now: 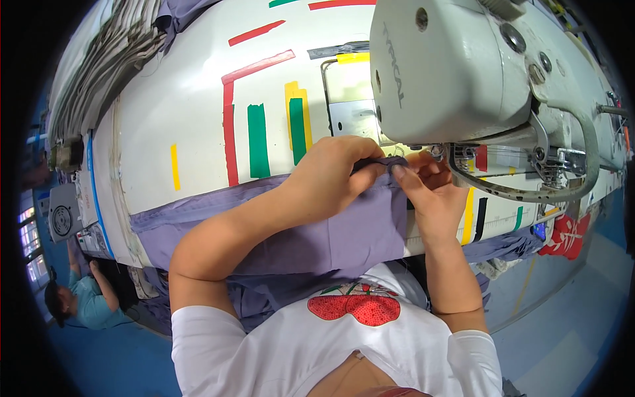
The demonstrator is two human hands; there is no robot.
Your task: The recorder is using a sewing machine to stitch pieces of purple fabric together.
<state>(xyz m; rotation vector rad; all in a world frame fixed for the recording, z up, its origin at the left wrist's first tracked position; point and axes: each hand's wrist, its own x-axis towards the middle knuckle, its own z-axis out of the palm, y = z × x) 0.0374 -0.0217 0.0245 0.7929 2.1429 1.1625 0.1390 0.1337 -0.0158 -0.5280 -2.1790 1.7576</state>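
A piece of purple cloth point(360, 228) lies over the near side of the white sewing table, its near part hanging down toward my lap. Both hands meet at its upper right corner, just left of the needle area of a white sewing machine point(443, 73). My left hand point(331, 175) pinches the folded edge between thumb and fingers. From the right, my right hand point(433, 188) grips the same corner, thumb on top and fingers partly hidden behind the cloth and under the machine head.
Strips of red, green, yellow and black tape mark the white tabletop point(185, 119). Stacked cloth pieces point(109, 66) stand at the far left. More purple cloth point(503, 246) and a red cloth point(567, 235) lie right. A person in a teal shirt point(92, 304) sits at lower left.
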